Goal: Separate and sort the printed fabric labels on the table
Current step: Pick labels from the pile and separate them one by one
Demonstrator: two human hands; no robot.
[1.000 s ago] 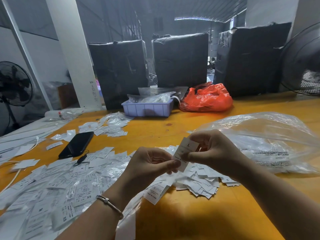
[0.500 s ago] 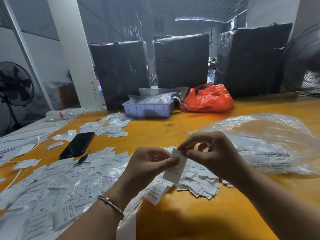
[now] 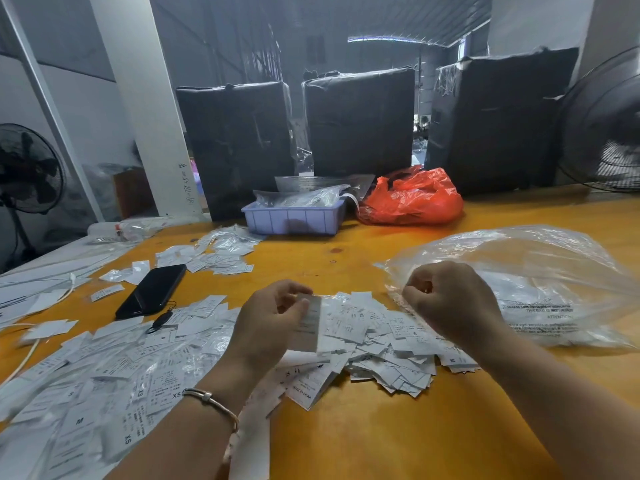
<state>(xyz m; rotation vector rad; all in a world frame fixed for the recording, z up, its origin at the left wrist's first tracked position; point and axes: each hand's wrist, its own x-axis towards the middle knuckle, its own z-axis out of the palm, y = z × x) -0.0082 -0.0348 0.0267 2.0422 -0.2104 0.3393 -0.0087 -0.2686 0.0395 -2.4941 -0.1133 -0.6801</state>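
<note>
White printed fabric labels lie heaped on the orange table (image 3: 363, 427). One pile of labels (image 3: 388, 344) sits between my hands, and a wider spread of labels (image 3: 104, 368) covers the left side. My left hand (image 3: 273, 320) pinches a single label (image 3: 308, 323), blurred and hanging downward above the pile. My right hand (image 3: 446, 299) hovers to the right with its fingers curled; nothing shows in it.
A clear plastic bag (image 3: 540, 285) lies right of my right hand. A black phone (image 3: 152, 289) rests left of centre. Further back stand a lilac tray (image 3: 294, 220), a red bag (image 3: 412, 199) and three black wrapped boxes (image 3: 360, 123). Another small label pile (image 3: 214, 254) lies behind the phone.
Both hands pinched the one label before. My right hand has let go and moved right; my left hand keeps the label and has lowered it toward the pile.
</note>
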